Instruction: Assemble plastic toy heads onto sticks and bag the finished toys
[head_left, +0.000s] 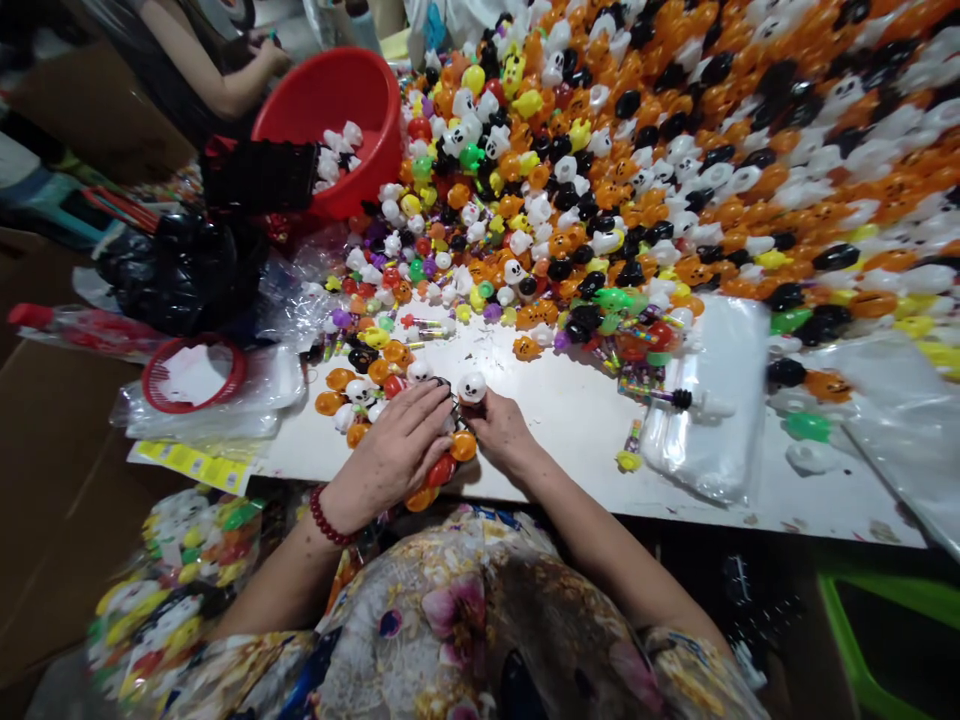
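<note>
My left hand (401,450), with a dark red bead bracelet on its wrist, is curved over a bunch of small plastic toys at the table's front edge. Orange and red toy pieces (442,470) stick out below its fingers. My right hand (506,432) is closed around the lower part of a white skull-faced toy (472,388), which stands upright beside the left fingertips. What lies under the left palm is hidden. Left of that hand is a loose group of orange, white and black toys (362,392).
A huge heap of toys (645,180) covers the table's back and right. Clear plastic bags (724,400) lie at right. At left are a red tub (386,110), a small red basket (238,375) and a black bag (180,270). Another person's arm (206,75) is behind the tub.
</note>
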